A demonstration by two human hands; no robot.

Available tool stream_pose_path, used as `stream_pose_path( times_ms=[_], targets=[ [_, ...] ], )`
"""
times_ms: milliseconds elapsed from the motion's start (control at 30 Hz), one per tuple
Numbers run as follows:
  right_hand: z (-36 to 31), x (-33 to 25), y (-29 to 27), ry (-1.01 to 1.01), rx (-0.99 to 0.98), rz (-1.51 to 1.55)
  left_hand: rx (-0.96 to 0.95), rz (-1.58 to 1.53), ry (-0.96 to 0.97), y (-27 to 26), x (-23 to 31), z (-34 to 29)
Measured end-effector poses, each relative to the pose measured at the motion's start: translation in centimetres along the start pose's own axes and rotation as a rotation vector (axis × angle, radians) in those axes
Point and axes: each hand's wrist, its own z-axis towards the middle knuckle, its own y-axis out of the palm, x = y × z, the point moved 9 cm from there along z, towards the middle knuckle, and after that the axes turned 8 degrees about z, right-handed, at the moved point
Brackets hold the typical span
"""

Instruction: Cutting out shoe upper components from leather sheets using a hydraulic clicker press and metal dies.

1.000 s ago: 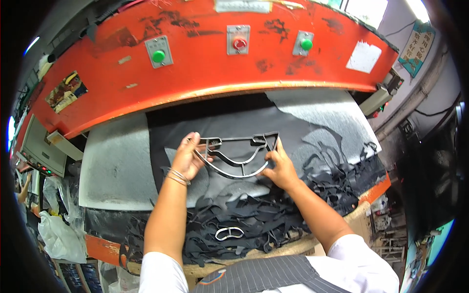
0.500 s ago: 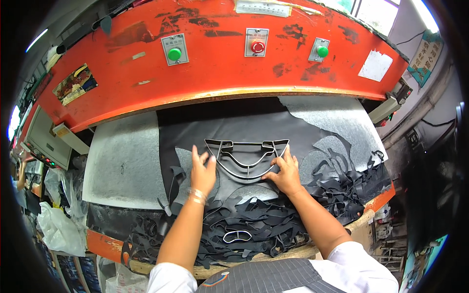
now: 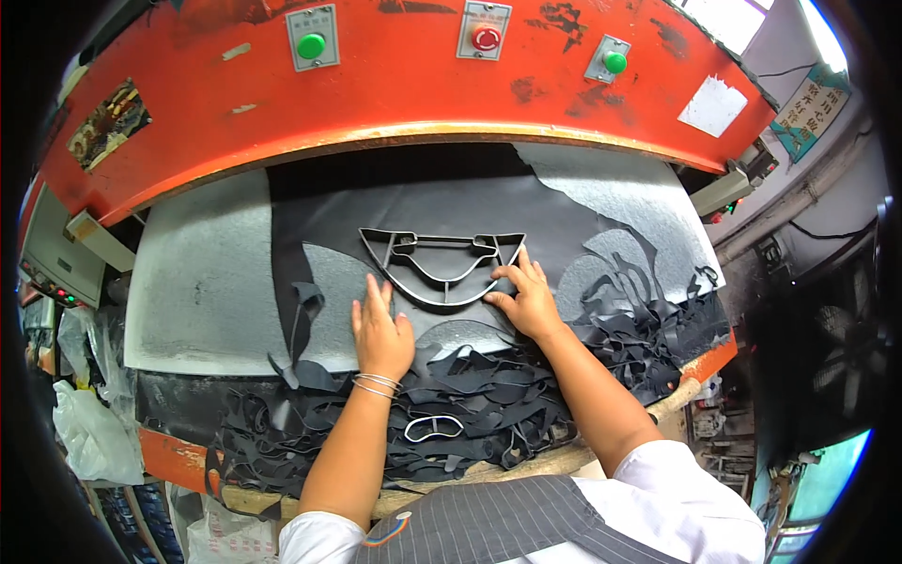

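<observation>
A steel cutting die (image 3: 448, 282), a curved crescent-like frame with inner struts, lies on a black leather sheet (image 3: 404, 188). My right hand (image 3: 528, 303) grips its right side, with thumb and bent fingers at the curved rim. Just below the die's left curve is my left hand (image 3: 383, 334), its fingers stretched out near the cut edge of the leather. It holds nothing. Bangles circle the left wrist. A smaller oval metal die (image 3: 434, 429) rests on the heap of black leather scraps (image 3: 498, 404) in front of me.
Beyond the leather stands an orange-red press beam (image 3: 395, 94) with two green buttons and a red one. The pale cutting board (image 3: 197, 282) shows on both sides of the leather. A wooden rail (image 3: 254, 501) runs along the near edge. Plastic bags (image 3: 94, 432) hang at left.
My left hand has drawn back from the die's left side toward me, its fingers now straighter. The right hand stays on the die. The whole view has shifted, so everything appears higher and further left.
</observation>
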Motion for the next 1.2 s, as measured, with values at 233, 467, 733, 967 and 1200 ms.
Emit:
stream_pose_path(
  times_ms=[233, 467, 733, 967, 1200],
  targets=[
    [-0.4, -0.2, 0.0, -0.01, 0.028, -0.02, -0.02, -0.022, 0.019, 0.8, -0.8, -0.3],
    [-0.6, -0.6, -0.5, -0.064, 0.089, -0.06, -0.037, -0.074, -0.009, 0.2, -0.5, -0.3],
    [-1.4, -0.2, -1.0, -0.053, 0.124, -0.074, 0.042, -0.122, -0.029, -0.3, 0.1, -0.9],
    [-1.6, -0.3, -1.0, -0.052, 0.119, -0.081, -0.007, -0.076, -0.017, 0.1, 0.2, -0.8],
    [-0.4, -1.6, -0.9, -0.084, 0.102, -0.075, 0.001, -0.05, 0.012, -0.1, -0.1, 0.2]
  ],
)
